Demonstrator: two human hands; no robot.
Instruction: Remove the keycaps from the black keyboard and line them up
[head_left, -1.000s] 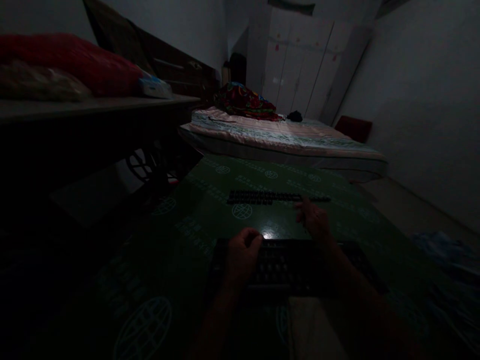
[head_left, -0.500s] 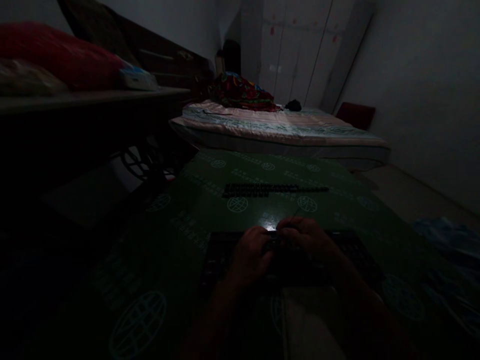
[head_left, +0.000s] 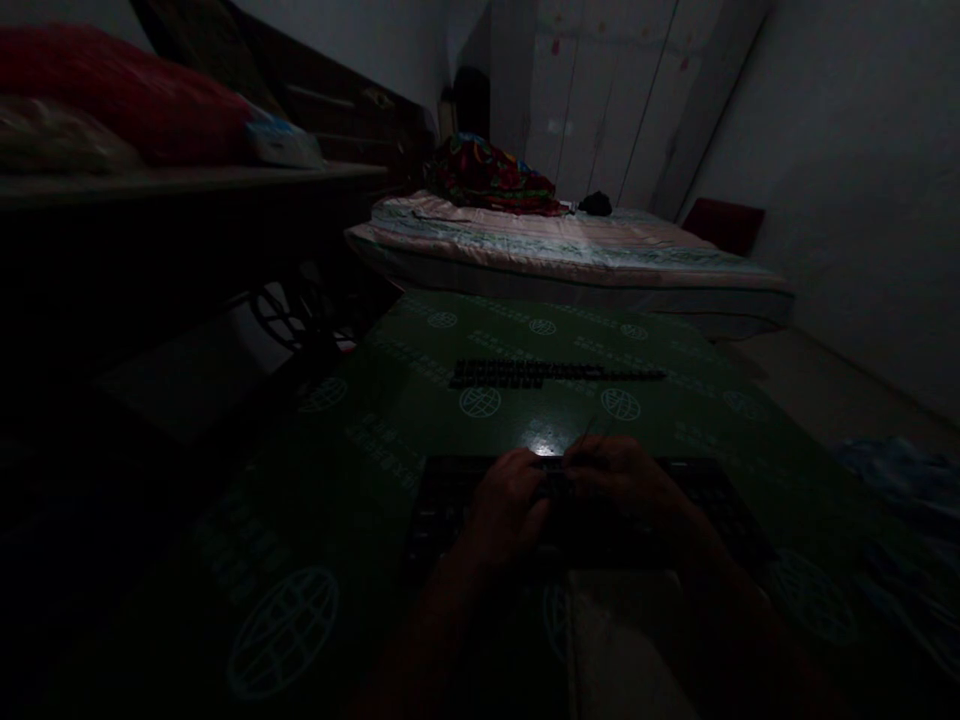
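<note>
A black keyboard lies across the green table in front of me, dim in the low light. My left hand rests over its middle, fingers curled and closed near the far edge; what they pinch, if anything, is too dark to see. Close beside it, my right hand is closed on a thin tool with two wire-like ends sticking up past the knuckles. Both hands' fingertips nearly meet over the keys. Beyond the keyboard, loose black keycaps lie in rows on the tabletop.
The green table has white globe prints. A pale, flat object is at the near edge. Behind stands a bed with a red patterned blanket. At left, a shelf holds a red bag.
The view has shifted slightly, so the table and bed appear a little higher and further right. Two thin ends of the tool now show more clearly above my right hand. Both hands stay over the keyboard.
</note>
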